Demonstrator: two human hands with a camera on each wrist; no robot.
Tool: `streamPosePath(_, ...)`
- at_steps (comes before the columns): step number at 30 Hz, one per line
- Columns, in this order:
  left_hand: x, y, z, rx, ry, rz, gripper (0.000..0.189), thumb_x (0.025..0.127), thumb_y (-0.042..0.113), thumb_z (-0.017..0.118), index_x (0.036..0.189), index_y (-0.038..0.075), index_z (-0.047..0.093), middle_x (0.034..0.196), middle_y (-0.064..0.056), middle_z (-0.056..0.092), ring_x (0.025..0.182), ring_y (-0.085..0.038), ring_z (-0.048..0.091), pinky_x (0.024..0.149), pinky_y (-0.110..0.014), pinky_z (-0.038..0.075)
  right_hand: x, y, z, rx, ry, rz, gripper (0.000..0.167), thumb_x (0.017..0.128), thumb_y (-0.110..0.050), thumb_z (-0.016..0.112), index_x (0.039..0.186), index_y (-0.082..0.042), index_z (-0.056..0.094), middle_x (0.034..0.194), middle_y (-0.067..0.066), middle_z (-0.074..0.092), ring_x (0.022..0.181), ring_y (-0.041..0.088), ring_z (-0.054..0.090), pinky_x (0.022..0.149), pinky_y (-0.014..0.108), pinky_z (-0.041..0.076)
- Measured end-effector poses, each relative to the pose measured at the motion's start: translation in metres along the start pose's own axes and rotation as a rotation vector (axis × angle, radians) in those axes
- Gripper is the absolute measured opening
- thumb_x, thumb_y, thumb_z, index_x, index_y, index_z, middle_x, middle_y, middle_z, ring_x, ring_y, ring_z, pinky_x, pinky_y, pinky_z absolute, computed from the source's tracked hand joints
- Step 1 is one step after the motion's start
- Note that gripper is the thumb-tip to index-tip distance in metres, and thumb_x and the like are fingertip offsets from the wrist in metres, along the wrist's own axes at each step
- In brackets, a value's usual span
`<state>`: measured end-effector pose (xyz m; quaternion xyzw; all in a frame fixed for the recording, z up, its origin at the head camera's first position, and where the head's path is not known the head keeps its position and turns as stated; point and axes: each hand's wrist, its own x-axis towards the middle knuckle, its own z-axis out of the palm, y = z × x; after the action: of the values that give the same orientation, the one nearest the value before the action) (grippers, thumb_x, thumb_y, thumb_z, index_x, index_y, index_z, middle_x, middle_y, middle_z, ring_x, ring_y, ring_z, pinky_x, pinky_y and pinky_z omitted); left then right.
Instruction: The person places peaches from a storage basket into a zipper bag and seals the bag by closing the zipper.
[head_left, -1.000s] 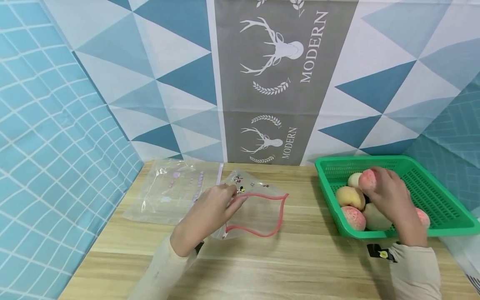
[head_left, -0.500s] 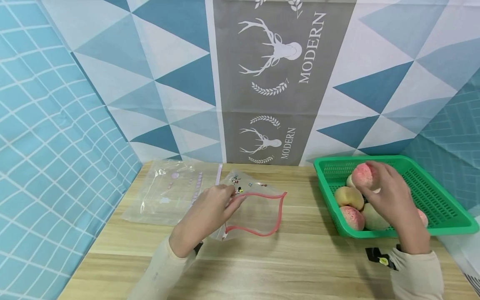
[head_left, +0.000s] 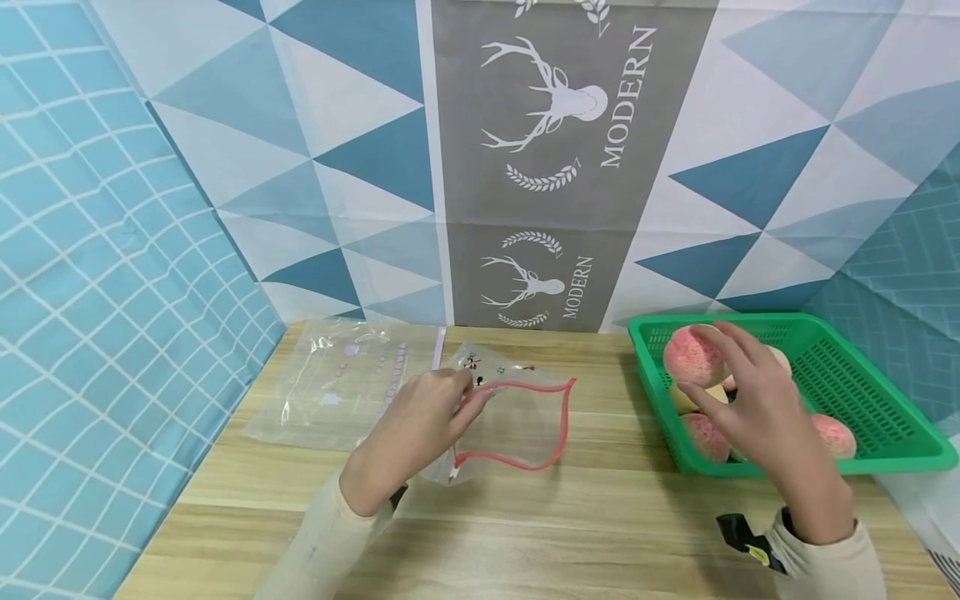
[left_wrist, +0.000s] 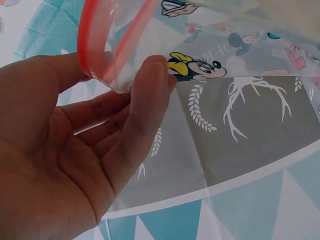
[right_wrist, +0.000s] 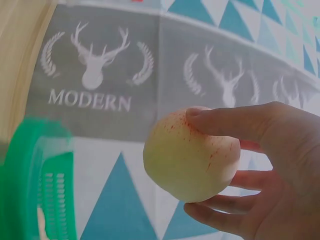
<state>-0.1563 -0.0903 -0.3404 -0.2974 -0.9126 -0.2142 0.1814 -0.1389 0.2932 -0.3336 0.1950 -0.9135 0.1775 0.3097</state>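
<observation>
A peach [head_left: 692, 357], pink on one side and pale cream with red flecks on the other, is gripped by my right hand [head_left: 768, 408] above the left part of the green basket. In the right wrist view the thumb lies over the top of the peach [right_wrist: 190, 160] and the fingers curl beneath it. My left hand [head_left: 420, 429] pinches the edge of a clear zip bag [head_left: 517, 425] with a red zip strip and cartoon prints. The bag's mouth gapes toward the right. Up close, thumb and fingertips [left_wrist: 150, 75] hold the film just beside the red strip.
The green plastic basket [head_left: 892, 400] stands at the table's right, holding several fruits, among them another pink peach [head_left: 831, 437] and a yellowish fruit [head_left: 686, 400]. Another clear bag [head_left: 337, 383] lies flat at the back left. A patterned cloth [head_left: 540, 167] hangs behind the wooden table [head_left: 562, 533].
My right hand has lifted the peach and carried it left, toward the basket's left rim. More of the peach at the basket's front right now shows. The left hand has stayed on the bag.
</observation>
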Motion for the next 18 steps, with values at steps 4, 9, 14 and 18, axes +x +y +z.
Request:
streamPosePath(4,0.000,0.002,-0.001,0.001,0.007,0.007,0.041,0.095,0.024,0.067,0.062,0.019,0.044,0.056,0.008,0.036,0.049,-0.003,0.030,0.044,-0.020,0.028,0.001,-0.016,-0.001,0.029,0.047,-0.057,0.071,0.078,-0.026,0.086,0.139,-0.008,0.055,0.140,0.023,0.051,0.121,0.043,0.052,0.082,0.032,0.056)
streamPosePath(9,0.001,0.005,-0.001,-0.005,0.016,0.020,0.041,0.095,0.021,0.067,0.061,0.019,0.044,0.056,0.008,0.036,0.049,-0.004,0.030,0.044,-0.020,0.029,0.001,-0.035,0.001,0.096,0.097,-0.127,0.070,0.094,-0.064,0.049,0.137,-0.009,0.057,0.140,0.022,0.052,0.124,0.040,0.051,0.102,0.004,0.025)
streamPosePath(14,0.000,0.007,-0.001,0.016,0.039,0.041,0.038,0.095,0.021,0.066,0.063,0.020,0.045,0.056,0.009,0.036,0.048,-0.003,0.032,0.044,-0.020,0.029,0.000,-0.053,0.003,0.125,0.081,-0.166,0.069,0.096,-0.062,0.047,0.139,-0.009,0.056,0.143,0.019,0.050,0.127,0.036,0.050,0.104,0.006,0.026)
streamPosePath(18,-0.001,0.009,-0.001,0.031,0.064,0.064,0.038,0.096,0.023,0.065,0.064,0.020,0.045,0.055,0.009,0.036,0.047,-0.003,0.032,0.043,-0.020,0.029,-0.001,-0.065,0.006,0.161,0.067,-0.208,0.065,0.097,-0.056,0.050,0.139,-0.007,0.056,0.143,0.019,0.050,0.125,0.035,0.051,0.106,0.010,0.028)
